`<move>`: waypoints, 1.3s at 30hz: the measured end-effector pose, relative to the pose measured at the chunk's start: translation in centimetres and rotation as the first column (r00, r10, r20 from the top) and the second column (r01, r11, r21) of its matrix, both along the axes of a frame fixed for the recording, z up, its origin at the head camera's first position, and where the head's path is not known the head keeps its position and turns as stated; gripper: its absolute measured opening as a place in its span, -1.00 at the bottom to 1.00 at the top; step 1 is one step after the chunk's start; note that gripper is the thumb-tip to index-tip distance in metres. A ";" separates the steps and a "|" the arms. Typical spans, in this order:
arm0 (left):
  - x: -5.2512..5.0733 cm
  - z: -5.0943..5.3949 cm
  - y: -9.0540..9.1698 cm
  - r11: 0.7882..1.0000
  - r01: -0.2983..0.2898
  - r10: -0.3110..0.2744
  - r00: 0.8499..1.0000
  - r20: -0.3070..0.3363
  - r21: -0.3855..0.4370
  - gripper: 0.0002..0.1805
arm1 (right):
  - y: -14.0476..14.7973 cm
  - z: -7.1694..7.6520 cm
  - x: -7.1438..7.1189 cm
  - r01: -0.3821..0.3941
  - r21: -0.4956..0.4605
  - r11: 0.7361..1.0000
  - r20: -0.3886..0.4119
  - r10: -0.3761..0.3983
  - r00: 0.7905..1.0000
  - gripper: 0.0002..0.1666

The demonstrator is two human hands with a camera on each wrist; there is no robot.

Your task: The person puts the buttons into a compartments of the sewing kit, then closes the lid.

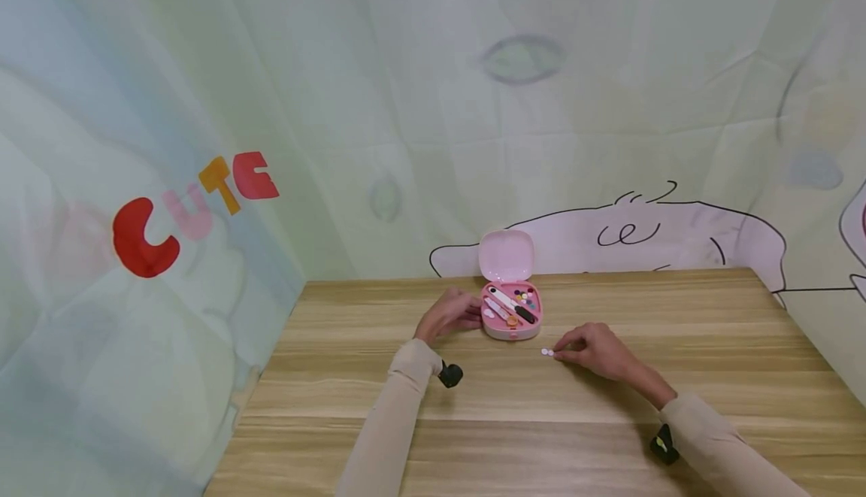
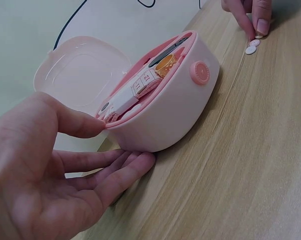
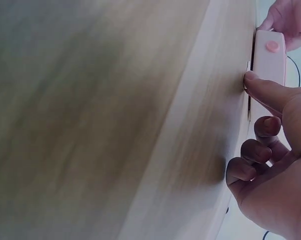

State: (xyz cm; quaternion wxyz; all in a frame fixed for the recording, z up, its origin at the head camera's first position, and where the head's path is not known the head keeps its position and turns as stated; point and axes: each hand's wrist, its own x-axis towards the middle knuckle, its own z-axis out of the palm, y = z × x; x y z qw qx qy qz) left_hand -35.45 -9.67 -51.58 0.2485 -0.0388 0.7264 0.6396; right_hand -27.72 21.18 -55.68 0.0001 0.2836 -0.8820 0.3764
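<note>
A pink sewing box point(image 2: 160, 127) stands with its lid raised on the wooden table. My left hand point(image 1: 449, 313) rests against its left side; in the left wrist view the thumb touches the rim and the loosely extended fingers meet the lower wall. Front right of the box, a few small buttons point(image 1: 546, 352) lie in a short row. At the row's right end my right hand point(image 1: 601, 352) pinches a button point(image 2: 259, 36) between thumb and forefinger, down at the tabletop. That button is mostly hidden by the fingertips; a white button point(image 2: 250, 50) and a pink one lie beside it.
Inside the box are a tape measure point(image 2: 146, 82), a black-handled tool point(image 1: 525, 314), an orange thimble-like piece point(image 2: 165, 65) and several coloured buttons or spools. Behind the table point(image 1: 473, 422) hangs a printed cloth point(image 1: 406, 106). Black wrist devices point(image 1: 450, 374) sit on both sleeves.
</note>
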 end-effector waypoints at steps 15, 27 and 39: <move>-0.1 0.1 0.0 1.000 0.002 -0.002 1.000 0.008 0.007 -0.75 | 0.8 0.9 0.0 -0.009 -0.035 0.999 0.085 0.012 0.996 -0.92; 0.0 0.1 -0.1 1.000 0.007 -0.007 1.000 0.009 0.007 -0.72 | 0.8 2.3 -1.3 0.024 -0.005 1.000 0.088 -0.023 0.996 -0.94; 0.0 0.1 0.0 1.000 0.003 -0.003 1.000 0.001 0.016 -0.71 | 0.1 3.5 -2.2 0.096 -0.003 0.995 0.152 -0.095 0.984 -0.96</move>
